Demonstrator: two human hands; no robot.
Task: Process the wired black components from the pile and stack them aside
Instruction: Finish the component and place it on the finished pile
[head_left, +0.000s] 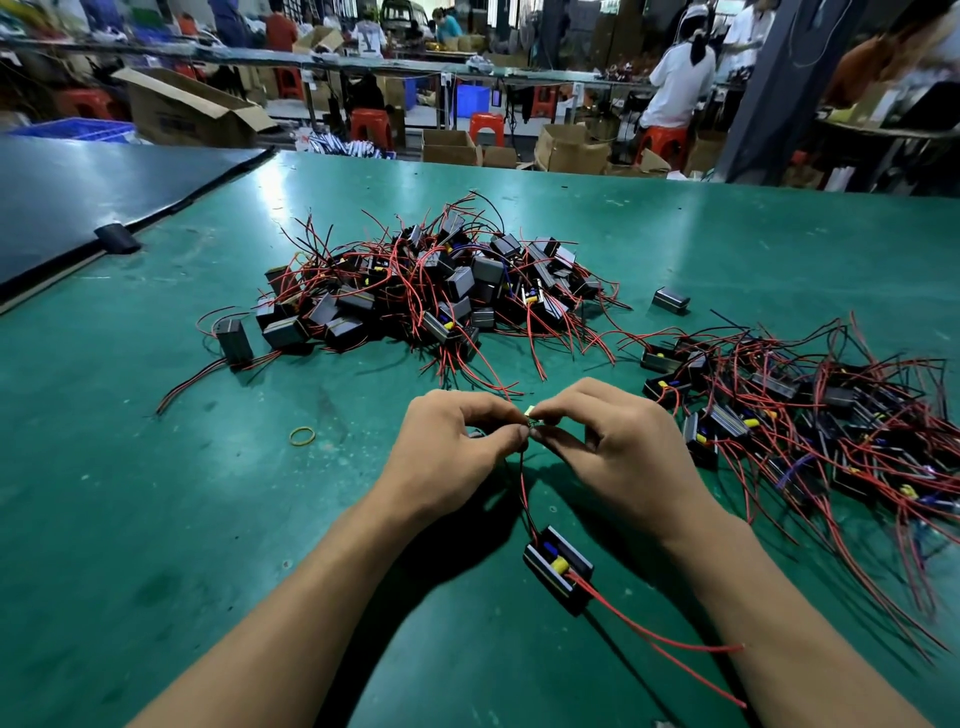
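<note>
A black box component (559, 568) with yellow and blue parts inside lies on the green table between my forearms. Its red and black wires (523, 488) run up to my fingers. My left hand (452, 457) and my right hand (618, 447) both pinch a small part at the wire ends (533, 422), fingertips touching above the table. A large pile of the same wired black components (426, 291) lies beyond my hands. A second spread of components (810, 431) with long red wires covers the table to my right.
A yellow rubber band (302, 436) lies left of my left hand. One lone black box (671, 300) sits right of the big pile. A dark board (78, 202) covers the table's far left. Cardboard boxes, red stools and people fill the background.
</note>
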